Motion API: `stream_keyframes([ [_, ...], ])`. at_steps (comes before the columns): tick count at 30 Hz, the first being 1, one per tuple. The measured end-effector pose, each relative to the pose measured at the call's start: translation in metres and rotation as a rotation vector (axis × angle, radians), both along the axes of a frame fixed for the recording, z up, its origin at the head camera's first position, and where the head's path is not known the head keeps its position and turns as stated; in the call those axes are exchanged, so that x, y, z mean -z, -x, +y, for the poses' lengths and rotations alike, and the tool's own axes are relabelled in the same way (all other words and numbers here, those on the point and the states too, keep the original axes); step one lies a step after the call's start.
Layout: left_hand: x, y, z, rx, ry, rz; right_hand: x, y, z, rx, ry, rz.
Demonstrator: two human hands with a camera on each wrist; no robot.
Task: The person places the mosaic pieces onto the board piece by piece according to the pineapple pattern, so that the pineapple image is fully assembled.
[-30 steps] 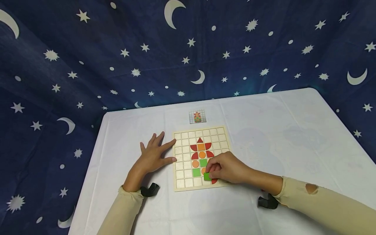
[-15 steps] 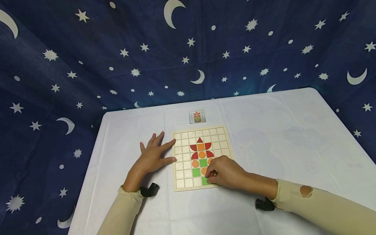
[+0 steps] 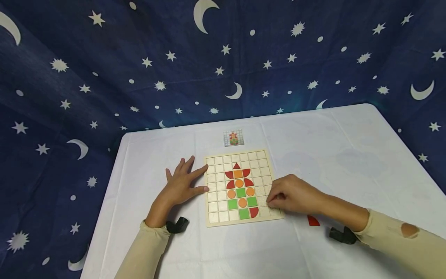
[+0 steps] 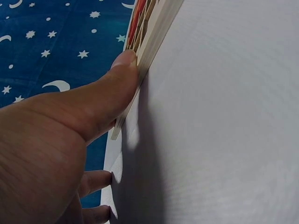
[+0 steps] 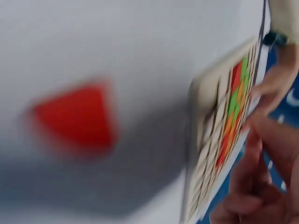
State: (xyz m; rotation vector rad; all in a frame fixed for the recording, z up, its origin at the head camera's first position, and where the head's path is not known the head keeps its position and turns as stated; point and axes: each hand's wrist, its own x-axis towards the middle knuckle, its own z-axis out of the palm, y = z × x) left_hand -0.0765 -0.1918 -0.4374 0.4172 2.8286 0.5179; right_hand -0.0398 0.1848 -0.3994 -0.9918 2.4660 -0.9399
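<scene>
My left hand (image 3: 184, 183) lies spread on the table, its thumb and index finger touching the left edge of the wooden grid board (image 3: 214, 218). In the left wrist view the thumb (image 4: 112, 88) presses against the board's side. Above the board's right edge, my right hand (image 3: 292, 193) has curled fingers and nothing visible between thumb and index finger. A green square tile (image 3: 244, 213) lies in the bottom row, beside a red quarter-circle tile (image 3: 254, 212). Other green, orange and red tiles form a figure above them.
A loose red quarter-circle tile (image 3: 313, 221) lies on the white tablecloth (image 3: 223, 252) below my right forearm; it looks blurred in the right wrist view. Behind the board is a small pattern card (image 3: 234, 137). A dark blue starry cloth (image 3: 174, 100) hangs beyond the table.
My right hand set the green square tile into the bottom row, let it go and moved right, off the figure. The loose red tile came into sight. My left hand stayed put.
</scene>
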Motion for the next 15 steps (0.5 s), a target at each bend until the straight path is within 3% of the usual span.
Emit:
stream_keyframes([
  [5, 0.000, 0.000, -0.001, 0.001, -0.002, 0.005, -0.005, 0.008, 0.051, -0.122, -0.037, -0.095],
  [9, 0.000, 0.000, -0.001, 0.010, -0.005, 0.019, 0.002, 0.007, 0.080, -0.195, -0.087, -0.182],
  [15, 0.000, 0.000, -0.001, 0.016, -0.005, 0.028, 0.013, 0.002, 0.095, -0.232, -0.093, -0.147],
])
